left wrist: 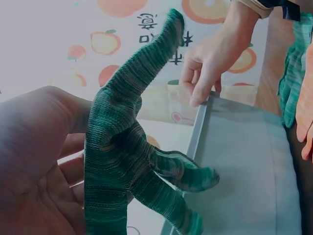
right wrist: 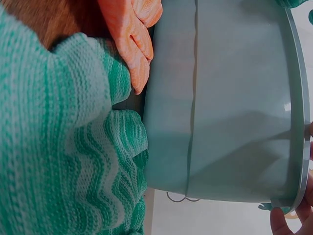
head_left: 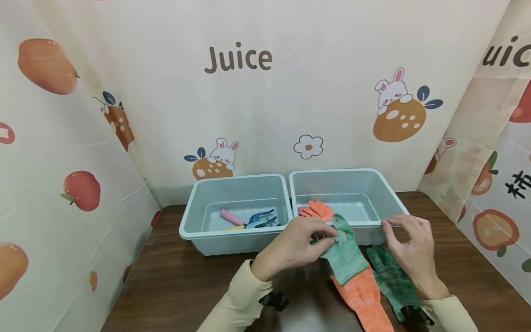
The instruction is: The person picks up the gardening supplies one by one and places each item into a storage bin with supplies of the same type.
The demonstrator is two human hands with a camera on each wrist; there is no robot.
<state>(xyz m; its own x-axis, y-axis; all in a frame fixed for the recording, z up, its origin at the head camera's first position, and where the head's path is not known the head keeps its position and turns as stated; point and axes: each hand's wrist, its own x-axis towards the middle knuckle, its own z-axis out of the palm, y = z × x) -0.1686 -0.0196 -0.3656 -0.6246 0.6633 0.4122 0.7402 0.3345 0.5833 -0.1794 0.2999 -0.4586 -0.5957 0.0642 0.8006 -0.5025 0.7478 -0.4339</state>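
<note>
My left hand (head_left: 300, 242) pinches a green knitted glove (left wrist: 115, 161) between thumb and fingers, its limp glove fingers sticking out over the front of the right pale-blue bin (head_left: 392, 198). In the head view this glove overlaps an orange glove (head_left: 365, 295) lying on the table. My right hand (head_left: 410, 249) grips the same bin's rim near its front right corner, with fingertips (right wrist: 281, 223) on the rim in the right wrist view. Under the right forearm another green glove (head_left: 392, 276) lies on the table, close against the bin's front wall.
Inside the right bin lie an orange glove (head_left: 321, 210) and something pink (head_left: 304, 211). The left pale-blue bin (head_left: 236, 242) stands beside it, holding a pink-handled item (head_left: 231, 216) and blue tools (head_left: 261, 219). Printed curtains (head_left: 332, 92) rise behind and along both sides of the brown table (head_left: 174, 286).
</note>
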